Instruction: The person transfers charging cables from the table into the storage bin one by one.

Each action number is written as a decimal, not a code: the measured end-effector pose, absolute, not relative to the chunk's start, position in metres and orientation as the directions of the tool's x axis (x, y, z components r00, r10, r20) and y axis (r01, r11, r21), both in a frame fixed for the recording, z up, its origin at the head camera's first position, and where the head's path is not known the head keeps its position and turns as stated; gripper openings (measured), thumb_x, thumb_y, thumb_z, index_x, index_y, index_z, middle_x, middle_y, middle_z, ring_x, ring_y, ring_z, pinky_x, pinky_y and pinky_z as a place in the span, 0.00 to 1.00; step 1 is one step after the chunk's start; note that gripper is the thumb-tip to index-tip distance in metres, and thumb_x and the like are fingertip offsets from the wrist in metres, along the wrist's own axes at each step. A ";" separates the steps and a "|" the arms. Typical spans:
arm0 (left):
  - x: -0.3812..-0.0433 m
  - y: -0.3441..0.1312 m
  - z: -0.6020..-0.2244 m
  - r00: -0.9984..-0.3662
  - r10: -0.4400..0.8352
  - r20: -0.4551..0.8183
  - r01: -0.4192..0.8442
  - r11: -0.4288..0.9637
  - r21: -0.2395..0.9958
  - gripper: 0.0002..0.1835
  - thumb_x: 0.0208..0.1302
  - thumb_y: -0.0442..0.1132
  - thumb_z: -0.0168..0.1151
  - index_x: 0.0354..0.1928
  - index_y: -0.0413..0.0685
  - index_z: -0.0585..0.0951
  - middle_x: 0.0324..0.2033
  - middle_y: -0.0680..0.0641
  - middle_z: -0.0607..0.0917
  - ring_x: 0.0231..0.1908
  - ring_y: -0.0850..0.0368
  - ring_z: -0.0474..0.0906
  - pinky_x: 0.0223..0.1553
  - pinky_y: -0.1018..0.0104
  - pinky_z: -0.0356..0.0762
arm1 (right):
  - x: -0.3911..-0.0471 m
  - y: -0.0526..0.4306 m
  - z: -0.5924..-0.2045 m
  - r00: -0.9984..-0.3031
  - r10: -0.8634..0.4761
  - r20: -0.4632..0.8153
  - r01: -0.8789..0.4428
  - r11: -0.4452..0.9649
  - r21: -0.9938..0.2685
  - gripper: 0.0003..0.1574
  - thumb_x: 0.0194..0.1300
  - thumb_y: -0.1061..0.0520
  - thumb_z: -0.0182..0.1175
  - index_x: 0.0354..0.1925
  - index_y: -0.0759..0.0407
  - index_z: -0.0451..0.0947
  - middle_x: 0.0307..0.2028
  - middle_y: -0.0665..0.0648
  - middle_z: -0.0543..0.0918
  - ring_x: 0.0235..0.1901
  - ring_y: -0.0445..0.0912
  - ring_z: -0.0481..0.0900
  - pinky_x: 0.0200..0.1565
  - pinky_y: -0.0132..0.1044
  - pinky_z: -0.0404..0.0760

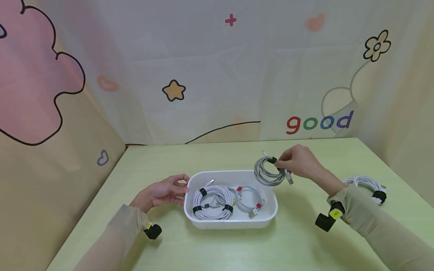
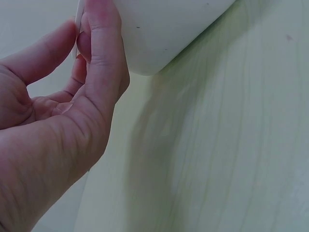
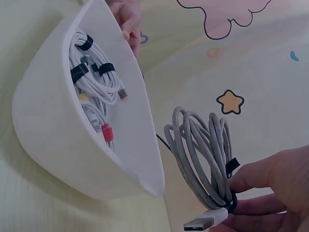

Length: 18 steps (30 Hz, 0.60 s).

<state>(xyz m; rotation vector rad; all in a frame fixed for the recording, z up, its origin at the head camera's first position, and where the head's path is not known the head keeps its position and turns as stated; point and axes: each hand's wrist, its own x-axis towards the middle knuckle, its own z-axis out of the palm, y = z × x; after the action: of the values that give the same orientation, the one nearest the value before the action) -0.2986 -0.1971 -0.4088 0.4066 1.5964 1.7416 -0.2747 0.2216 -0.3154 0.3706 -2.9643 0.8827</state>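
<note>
My right hand pinches a coiled grey USB cable by its black strap, above the right end of a white plastic bin. Its metal USB plug points down in the right wrist view. At the bin's left end, my left hand grips the rim between thumb and fingers, as the left wrist view shows up close. Inside the bin lie a coiled white cable with black straps and, to its right, a thinner coil with red ties.
Another white coiled cable with a black strap lies on the table at the right, partly behind my right forearm. The pale wooden table ends at a printed cloth backdrop, with cloth at both sides too.
</note>
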 end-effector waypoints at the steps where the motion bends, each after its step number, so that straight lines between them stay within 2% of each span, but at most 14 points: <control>1: -0.299 -0.197 -0.409 -0.685 0.689 -0.236 -0.294 0.034 0.955 0.10 0.69 0.28 0.53 0.48 0.45 0.67 0.38 0.50 0.82 0.36 0.59 0.81 0.39 0.63 0.84 | -0.275 0.220 -0.316 -0.971 -0.223 0.092 -0.237 0.812 -0.534 0.13 0.60 0.54 0.64 0.33 0.65 0.85 0.23 0.55 0.84 0.24 0.44 0.75 0.25 0.33 0.74; 6: -0.299 -0.197 -0.410 -0.680 0.695 -0.234 -0.297 0.030 0.954 0.10 0.69 0.27 0.51 0.48 0.45 0.66 0.37 0.50 0.81 0.36 0.59 0.80 0.38 0.64 0.84 | -0.273 0.211 -0.318 -0.965 -0.242 0.098 -0.257 0.813 -0.523 0.12 0.59 0.55 0.64 0.31 0.63 0.85 0.25 0.55 0.86 0.27 0.45 0.76 0.27 0.33 0.73; 18: -0.299 -0.198 -0.410 -0.677 0.700 -0.230 -0.301 0.022 0.953 0.10 0.69 0.28 0.51 0.47 0.46 0.67 0.38 0.50 0.81 0.36 0.59 0.81 0.39 0.63 0.85 | -0.270 0.189 -0.327 -0.957 -0.281 0.068 -0.272 0.798 -0.538 0.10 0.59 0.56 0.64 0.31 0.63 0.85 0.25 0.55 0.85 0.26 0.45 0.76 0.26 0.31 0.75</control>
<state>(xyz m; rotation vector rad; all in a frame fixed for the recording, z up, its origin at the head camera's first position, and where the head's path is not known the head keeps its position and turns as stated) -0.2989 -0.1984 -0.4099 0.4175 1.5741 1.7472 -0.2700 0.1886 -0.3269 0.4608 -2.9934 0.8915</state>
